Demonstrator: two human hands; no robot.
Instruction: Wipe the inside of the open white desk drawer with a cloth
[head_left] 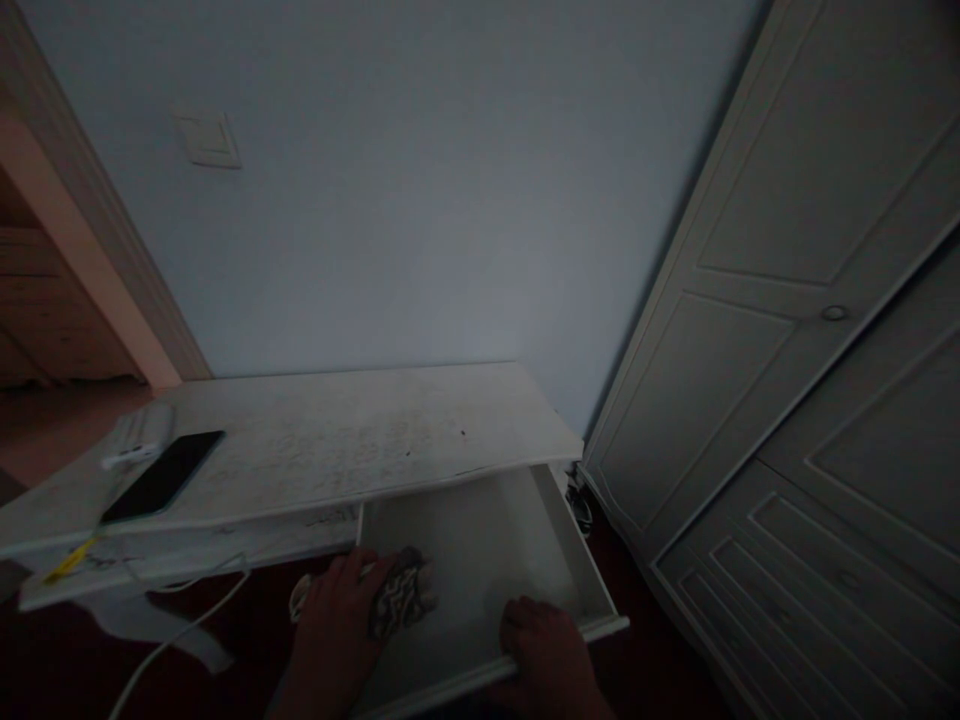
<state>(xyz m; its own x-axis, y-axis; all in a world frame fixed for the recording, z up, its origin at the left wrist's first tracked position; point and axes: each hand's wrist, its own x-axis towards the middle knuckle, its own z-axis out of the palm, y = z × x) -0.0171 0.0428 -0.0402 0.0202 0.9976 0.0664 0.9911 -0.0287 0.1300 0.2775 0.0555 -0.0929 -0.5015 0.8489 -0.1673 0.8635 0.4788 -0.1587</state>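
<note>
A white drawer [480, 540] is pulled out from the table, its pale bottom showing. At its left side, my left hand [337, 620] is closed on a crumpled dark-and-light patterned cloth [401, 595], which bulges out beside the thumb over the drawer. A small pale loop [299, 598] shows at the hand's outer side; whether the hand holds it too, I cannot tell. My right hand [547, 645] has its fingers curled over the drawer's front edge, gripping it.
On the worn white tabletop [337, 420] lie a dark phone [165, 477] and a white power strip [142, 432]. A white cable [187, 620] hangs below at the left. A grey wardrobe [720, 380] stands close on the right, with dark cords [579, 505] near its base.
</note>
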